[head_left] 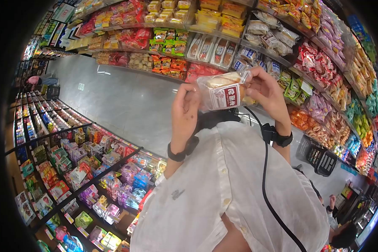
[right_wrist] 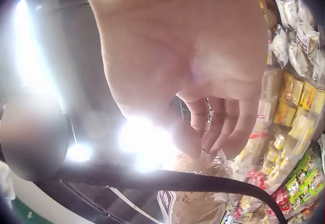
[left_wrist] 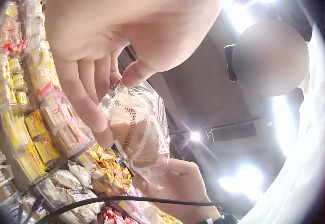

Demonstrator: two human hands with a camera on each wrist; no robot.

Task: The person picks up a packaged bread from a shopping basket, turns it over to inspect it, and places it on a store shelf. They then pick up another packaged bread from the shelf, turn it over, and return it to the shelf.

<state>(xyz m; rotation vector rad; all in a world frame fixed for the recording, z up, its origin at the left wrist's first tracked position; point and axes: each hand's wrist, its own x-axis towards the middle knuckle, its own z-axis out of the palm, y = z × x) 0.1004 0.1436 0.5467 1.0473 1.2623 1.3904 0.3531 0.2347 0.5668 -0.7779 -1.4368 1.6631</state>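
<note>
A clear plastic bag of bread [head_left: 221, 84], with a white label bearing a dark red panel, is held up in front of the chest. My left hand [head_left: 185, 111] pinches one end of the bag between thumb and fingers. At the opposite end, my right hand [head_left: 271, 93] pinches the wrapper. In the left wrist view, brown zigzag marks run over the bread bag [left_wrist: 134, 127], with the left thumb and fingers on its crimped edge. The right wrist view shows the right fingertips gathered at the bag's top, with part of the bread bag [right_wrist: 195, 203] behind a dark cable.
Shelves of packaged snacks [head_left: 210, 21] curve along the far and right sides. Racks of colourful packets [head_left: 92, 168] stand at left, across the grey floor [head_left: 117, 90]. A black cable [head_left: 265, 180] hangs over the shirt. A black shopping basket [head_left: 317, 156] sits at right.
</note>
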